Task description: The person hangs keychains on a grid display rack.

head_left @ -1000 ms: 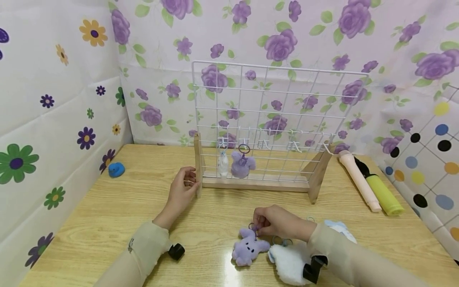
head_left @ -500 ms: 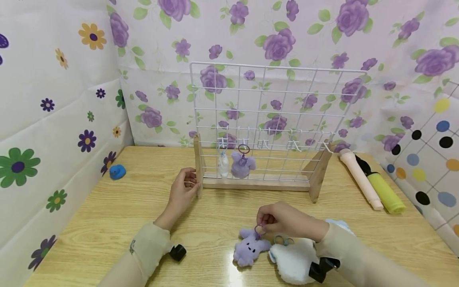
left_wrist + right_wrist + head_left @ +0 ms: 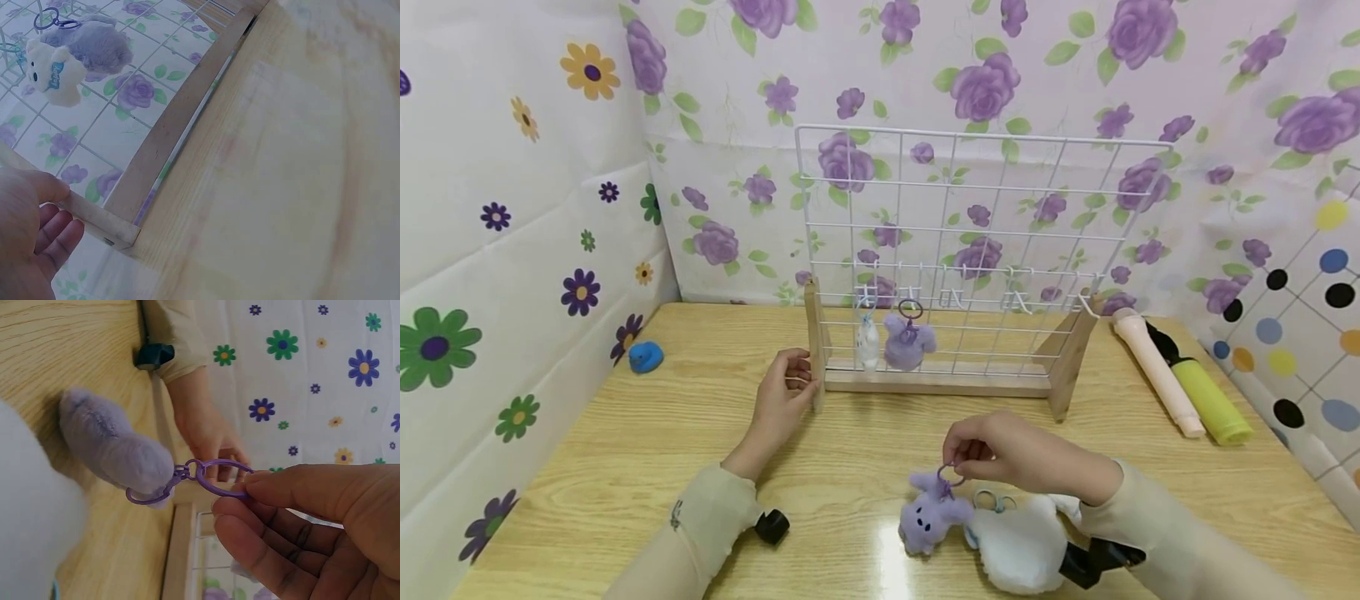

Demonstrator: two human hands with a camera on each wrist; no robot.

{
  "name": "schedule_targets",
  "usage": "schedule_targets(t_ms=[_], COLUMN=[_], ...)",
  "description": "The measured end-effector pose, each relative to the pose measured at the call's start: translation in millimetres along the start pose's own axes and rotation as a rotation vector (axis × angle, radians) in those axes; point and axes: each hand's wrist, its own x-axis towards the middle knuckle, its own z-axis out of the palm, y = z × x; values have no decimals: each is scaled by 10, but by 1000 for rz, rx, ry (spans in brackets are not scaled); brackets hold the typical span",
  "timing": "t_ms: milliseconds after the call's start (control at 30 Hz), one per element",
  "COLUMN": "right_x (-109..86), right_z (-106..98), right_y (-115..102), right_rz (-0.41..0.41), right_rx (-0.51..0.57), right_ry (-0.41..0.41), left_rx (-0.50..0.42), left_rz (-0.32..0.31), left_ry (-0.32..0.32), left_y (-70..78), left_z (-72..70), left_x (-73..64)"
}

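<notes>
My right hand (image 3: 1011, 450) pinches the purple key ring (image 3: 215, 481) of a lilac plush rabbit keychain (image 3: 927, 521) between thumb and fingertips. The plush hangs from the ring low over the table, its ears up; whether its underside touches the wood is hard to tell. My left hand (image 3: 782, 392) holds the left wooden post (image 3: 815, 346) of a white wire grid rack (image 3: 955, 208), thumb on one side, fingers on the other. On the rack's hooks hang a small white plush (image 3: 56, 74) with a blue band and a lilac plush (image 3: 907, 343) on a dark purple ring.
A fluffy white plush keychain (image 3: 1018, 542) lies beside the right wrist, partly covered. Several hooks (image 3: 1017, 302) without keychains line the grid. A blue toy duck (image 3: 645, 357) sits at the left; a pink tube (image 3: 1157, 371) and a yellow-green cylinder (image 3: 1212, 400) lie at the right.
My right hand has moved up and to the right with the key ring, and the lilac rabbit has tilted more upright and shifted slightly right. My left hand stays at the post.
</notes>
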Motion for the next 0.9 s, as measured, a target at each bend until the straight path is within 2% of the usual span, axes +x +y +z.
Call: schedule_targets(t_ms=[167,400,667,900], right_x=[-33,-20,-4,51], right_z=[-102,-266,-470,-616], right_y=[-60,-87,-75,-75], right_rz=[3,24,54,60], right_rx=[-2,-62,-65,-120], right_ry=[14,72,117,170], left_rx=[-14,-5,1,1], left_rz=[30,44,46,45], left_ry=[-4,0,-2,-2], left_y=[-78,-72,-75,-70], left_z=[0,-6,4,12], left_x=[11,11,4,6])
